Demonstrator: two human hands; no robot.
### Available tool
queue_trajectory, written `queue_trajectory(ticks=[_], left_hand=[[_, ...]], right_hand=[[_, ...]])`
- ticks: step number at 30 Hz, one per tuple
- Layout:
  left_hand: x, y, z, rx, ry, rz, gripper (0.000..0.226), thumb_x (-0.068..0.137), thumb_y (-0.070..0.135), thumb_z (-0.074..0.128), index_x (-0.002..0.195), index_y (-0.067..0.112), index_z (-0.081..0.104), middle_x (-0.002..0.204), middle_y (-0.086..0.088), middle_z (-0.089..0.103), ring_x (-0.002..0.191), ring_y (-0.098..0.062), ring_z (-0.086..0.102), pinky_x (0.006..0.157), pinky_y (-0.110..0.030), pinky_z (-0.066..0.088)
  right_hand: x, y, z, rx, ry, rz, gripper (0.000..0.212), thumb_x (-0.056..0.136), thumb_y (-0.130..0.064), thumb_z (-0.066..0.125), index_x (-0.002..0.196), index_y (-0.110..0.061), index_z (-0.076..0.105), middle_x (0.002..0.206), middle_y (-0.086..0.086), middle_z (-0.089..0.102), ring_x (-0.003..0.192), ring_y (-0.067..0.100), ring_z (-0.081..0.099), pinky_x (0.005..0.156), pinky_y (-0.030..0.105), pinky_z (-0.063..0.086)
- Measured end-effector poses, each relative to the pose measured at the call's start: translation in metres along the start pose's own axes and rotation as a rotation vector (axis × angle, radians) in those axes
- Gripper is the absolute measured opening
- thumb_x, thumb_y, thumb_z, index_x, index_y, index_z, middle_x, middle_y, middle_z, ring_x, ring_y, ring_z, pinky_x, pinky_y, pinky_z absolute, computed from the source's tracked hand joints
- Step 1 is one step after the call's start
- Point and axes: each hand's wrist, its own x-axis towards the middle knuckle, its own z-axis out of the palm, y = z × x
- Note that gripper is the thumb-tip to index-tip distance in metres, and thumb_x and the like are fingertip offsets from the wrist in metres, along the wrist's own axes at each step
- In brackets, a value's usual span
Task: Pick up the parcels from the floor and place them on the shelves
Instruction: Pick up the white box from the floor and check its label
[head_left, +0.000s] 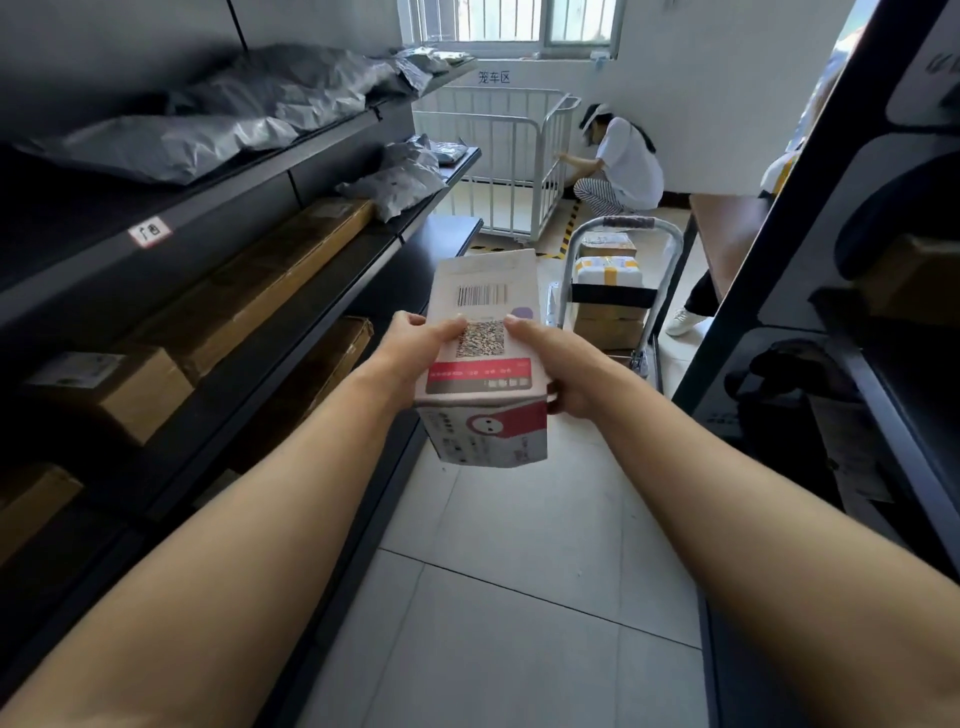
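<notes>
I hold a white and red parcel box (483, 291) with a barcode and a QR label in front of me, above the tiled aisle floor. My left hand (410, 353) grips its left side, thumb on the label. My right hand (561, 364) grips its right side and lower corner. The dark shelves (270, 161) run along my left, loaded with grey poly bags (249, 104) on the upper levels and long brown cartons (260, 291) lower down.
A hand trolley (623, 228) stacked with taped cartons (608, 270) stands ahead in the aisle. Beyond it a white cage cart (498, 156) and a crouching person (623, 166). A second dark rack (852, 291) lines the right side. Another person's leg and shoe (685, 317) show past it.
</notes>
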Motion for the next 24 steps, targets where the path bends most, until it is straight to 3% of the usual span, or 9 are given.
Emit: queue_trajectory(ticks=[3,7,10,13,17,19,21,22,24], left_hand=[[0.002,0.004,0.000,-0.064,0.003,-0.029,0.049,0.090,0.028,0.065,0.120,0.018,0.027,0.105,-0.018,0.065,0.074,-0.025,0.071,0.064,-0.040,0.063],[0.006,0.000,-0.003,-0.060,0.053,-0.041,0.050,0.090,0.034,0.063,0.118,0.017,0.025,0.105,-0.016,0.065,0.074,-0.025,0.070,0.059,-0.038,0.061],[0.010,-0.004,-0.003,-0.015,0.060,-0.042,0.050,0.092,0.039,0.059,0.119,0.017,0.024,0.108,-0.015,0.066,0.077,-0.024,0.070,0.056,-0.034,0.058],[0.009,-0.004,0.000,0.023,0.058,-0.064,0.048,0.095,0.040,0.054,0.126,0.017,0.026,0.095,-0.010,0.067,0.069,-0.020,0.069,0.048,-0.031,0.055],[0.010,-0.010,-0.004,-0.020,0.003,0.005,0.057,0.092,0.016,0.059,0.137,0.022,0.024,0.108,-0.008,0.064,0.088,-0.027,0.069,0.076,-0.048,0.058],[0.010,-0.011,-0.005,-0.025,-0.027,0.030,0.065,0.090,0.007,0.060,0.138,0.027,0.021,0.110,-0.007,0.061,0.089,-0.027,0.068,0.074,-0.047,0.058],[0.009,-0.010,-0.004,-0.012,-0.030,0.015,0.065,0.090,0.008,0.060,0.139,0.026,0.020,0.110,-0.007,0.060,0.088,-0.026,0.068,0.068,-0.045,0.057],[0.009,-0.009,-0.004,0.003,-0.023,0.002,0.064,0.091,0.010,0.061,0.139,0.024,0.021,0.110,-0.008,0.061,0.087,-0.025,0.068,0.066,-0.043,0.057],[0.009,-0.009,-0.005,0.049,-0.016,0.005,0.066,0.089,0.013,0.063,0.142,0.020,0.024,0.118,-0.010,0.062,0.089,-0.024,0.069,0.064,-0.041,0.057]], right_hand=[[0.008,0.002,0.002,0.087,-0.022,-0.013,0.028,0.093,-0.043,0.058,0.110,-0.020,0.062,0.113,0.007,0.075,0.107,0.029,0.070,0.102,0.048,0.050],[0.009,-0.002,0.000,0.112,-0.054,-0.048,0.012,0.097,-0.025,0.056,0.105,-0.018,0.061,0.114,0.011,0.074,0.107,0.031,0.070,0.102,0.051,0.051],[0.010,-0.008,0.000,0.061,-0.053,-0.065,0.014,0.099,-0.023,0.054,0.110,-0.016,0.060,0.113,0.011,0.074,0.100,0.030,0.072,0.096,0.048,0.055],[0.011,-0.012,-0.001,0.000,-0.050,-0.100,0.023,0.102,-0.023,0.049,0.120,-0.010,0.056,0.096,0.010,0.072,0.076,0.023,0.070,0.073,0.035,0.061],[0.012,-0.006,-0.013,-0.124,0.027,-0.171,0.033,0.099,-0.003,0.051,0.132,-0.009,0.055,0.106,0.006,0.066,0.071,0.009,0.058,0.041,0.010,0.045],[0.011,-0.002,-0.015,-0.128,0.017,-0.169,0.042,0.096,0.002,0.051,0.135,-0.011,0.052,0.115,0.006,0.063,0.083,0.013,0.059,0.058,0.017,0.048],[0.012,0.001,-0.010,-0.137,0.007,-0.151,0.038,0.095,-0.003,0.051,0.131,-0.013,0.055,0.108,0.004,0.064,0.094,0.020,0.063,0.082,0.033,0.054],[0.013,0.001,-0.008,-0.137,0.010,-0.152,0.034,0.097,-0.007,0.050,0.130,-0.013,0.057,0.103,0.004,0.065,0.089,0.018,0.064,0.080,0.033,0.057],[0.012,-0.002,-0.003,-0.120,0.018,-0.167,0.030,0.101,-0.014,0.047,0.130,-0.010,0.055,0.093,0.002,0.063,0.075,0.012,0.061,0.050,0.018,0.053]])
